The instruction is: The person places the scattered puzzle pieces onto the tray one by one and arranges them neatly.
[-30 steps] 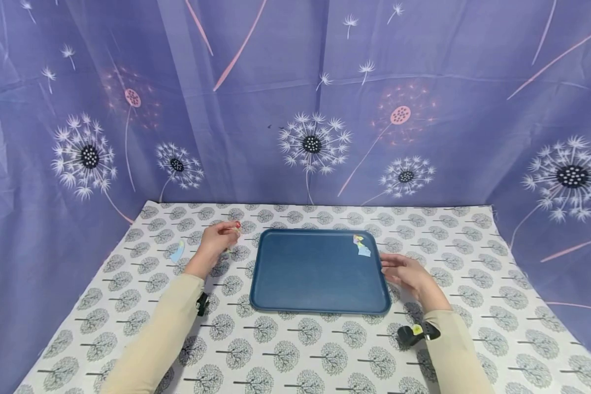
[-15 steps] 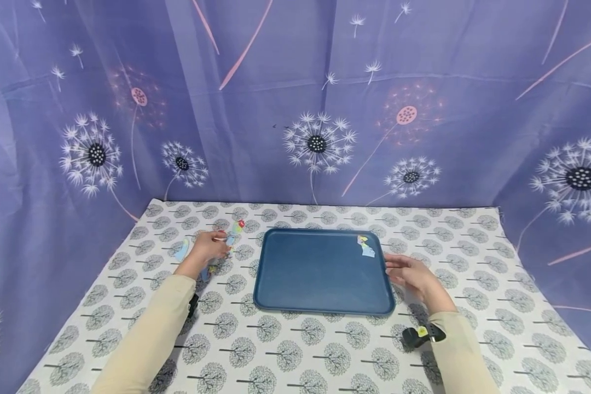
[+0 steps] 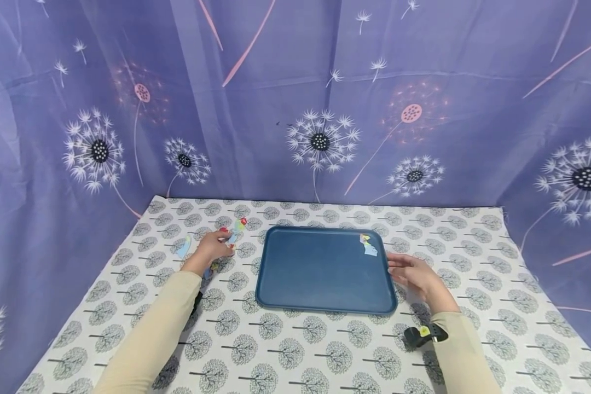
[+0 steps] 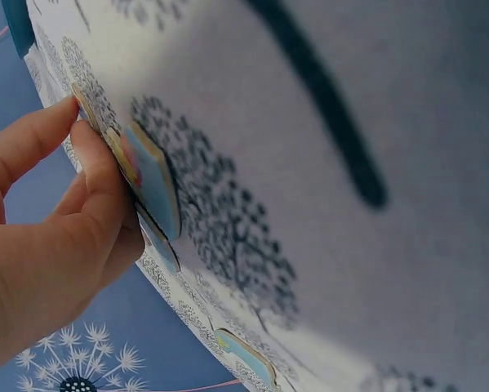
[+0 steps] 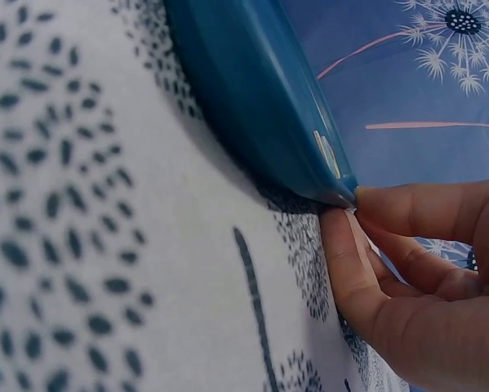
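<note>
In the head view, my left hand [image 3: 209, 251] is low over the cloth with thumb and forefinger at a light-blue puzzle piece [image 3: 233, 238]. The left wrist view shows the fingertips of this hand [image 4: 79, 111] pinching a thin piece at its edge, with other blue pieces [image 4: 157, 181] lying close by. My right hand [image 3: 416, 275] holds the right rim of the blue tray [image 3: 325, 273]; in the right wrist view, thumb and forefinger of that hand [image 5: 342, 200] pinch the tray edge [image 5: 268, 106]. Two small joined-looking pieces [image 3: 370, 249] lie in the tray's upper right corner.
Left of the left hand lies a pale-blue piece [image 3: 184, 247]. A red-tipped piece [image 3: 242, 223] is beyond the fingers, and another colourful piece [image 3: 210, 270] is beside the left wrist. A purple dandelion curtain [image 3: 256, 109] stands behind the tree-print cloth [image 3: 285, 350].
My left hand has drawn back slightly leftward from the red-tipped piece and uncovered it, along with pieces near the wrist. The right hand stays at the tray rim.
</note>
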Demonstrator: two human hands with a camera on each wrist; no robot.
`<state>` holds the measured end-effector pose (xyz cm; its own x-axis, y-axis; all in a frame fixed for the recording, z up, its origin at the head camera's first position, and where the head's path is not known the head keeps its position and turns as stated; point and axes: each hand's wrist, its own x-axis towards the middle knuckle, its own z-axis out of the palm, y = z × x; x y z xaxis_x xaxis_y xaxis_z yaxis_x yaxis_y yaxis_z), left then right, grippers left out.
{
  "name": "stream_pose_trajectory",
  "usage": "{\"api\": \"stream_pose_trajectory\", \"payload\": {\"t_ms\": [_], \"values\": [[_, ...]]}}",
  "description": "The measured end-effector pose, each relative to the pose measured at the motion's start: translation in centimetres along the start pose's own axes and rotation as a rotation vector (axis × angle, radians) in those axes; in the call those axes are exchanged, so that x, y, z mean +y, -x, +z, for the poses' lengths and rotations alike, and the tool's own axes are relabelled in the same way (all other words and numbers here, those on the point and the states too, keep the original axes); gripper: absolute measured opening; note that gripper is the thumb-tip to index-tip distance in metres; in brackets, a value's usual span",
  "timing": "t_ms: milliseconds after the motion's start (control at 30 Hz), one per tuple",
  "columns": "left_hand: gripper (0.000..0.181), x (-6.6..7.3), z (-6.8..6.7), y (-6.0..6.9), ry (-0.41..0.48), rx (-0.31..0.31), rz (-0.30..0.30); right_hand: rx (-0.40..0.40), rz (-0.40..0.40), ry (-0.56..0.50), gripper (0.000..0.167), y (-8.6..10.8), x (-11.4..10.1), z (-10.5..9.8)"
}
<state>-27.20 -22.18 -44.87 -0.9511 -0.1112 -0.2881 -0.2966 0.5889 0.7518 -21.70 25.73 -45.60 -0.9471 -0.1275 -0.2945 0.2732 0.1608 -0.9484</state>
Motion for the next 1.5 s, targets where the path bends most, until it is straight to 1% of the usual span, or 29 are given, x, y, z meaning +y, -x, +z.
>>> {"api": "stream_pose_trajectory", "payload": {"t_ms": [167, 233, 300, 433, 533, 767, 933, 1033, 1200, 1300, 1433, 1500], "values": [[0.055, 0.3, 0.1, 0.0, 0.033, -0.018, 0.003, 0.0, 0.001, -0.01, 0.057, 0.1, -0.1, 0.0], [0.055, 0.4, 0.2, 0.1, 0.025, -0.022, 0.012, 0.001, 0.002, -0.01, 0.057, 0.1, -0.1, 0.0], [0.056, 0.5, 0.3, 0.1, 0.002, -0.017, 0.019, 0.003, 0.003, -0.009, 0.057, 0.1, -0.1, 0.0], [0.057, 0.6, 0.5, 0.1, -0.083, 0.01, 0.042, 0.006, 0.005, -0.006, 0.057, 0.1, -0.2, 0.1], [0.058, 0.6, 0.6, 0.0, -0.106, 0.019, 0.047, 0.012, 0.008, 0.003, 0.058, 0.2, -0.2, 0.1], [0.057, 0.6, 0.8, 0.3, -0.033, 0.004, 0.03, 0.02, 0.01, 0.015, 0.058, 0.3, -0.2, 0.1], [0.055, 0.6, 0.6, 0.4, 0.015, 0.027, 0.027, 0.019, 0.007, 0.003, 0.058, 0.2, -0.2, 0.1], [0.051, 0.4, 0.4, 0.2, 0.065, 0.042, 0.035, 0.016, 0.005, -0.004, 0.058, 0.2, -0.2, 0.1], [0.042, 0.5, 0.4, 0.1, 0.116, 0.037, 0.039, 0.012, 0.008, 0.0, 0.058, 0.1, -0.1, 0.1], [0.039, 0.8, 0.3, 0.1, 0.146, 0.022, 0.029, 0.01, 0.01, 0.004, 0.058, 0.1, -0.1, 0.2], [0.042, 1.6, 0.4, 0.2, 0.229, -0.009, 0.03, 0.01, 0.011, 0.008, 0.058, 0.2, -0.2, 0.1], [0.042, 2.2, 0.7, 0.4, 0.288, -0.022, 0.031, 0.012, 0.013, 0.01, 0.058, 0.2, -0.1, 0.1]]}}
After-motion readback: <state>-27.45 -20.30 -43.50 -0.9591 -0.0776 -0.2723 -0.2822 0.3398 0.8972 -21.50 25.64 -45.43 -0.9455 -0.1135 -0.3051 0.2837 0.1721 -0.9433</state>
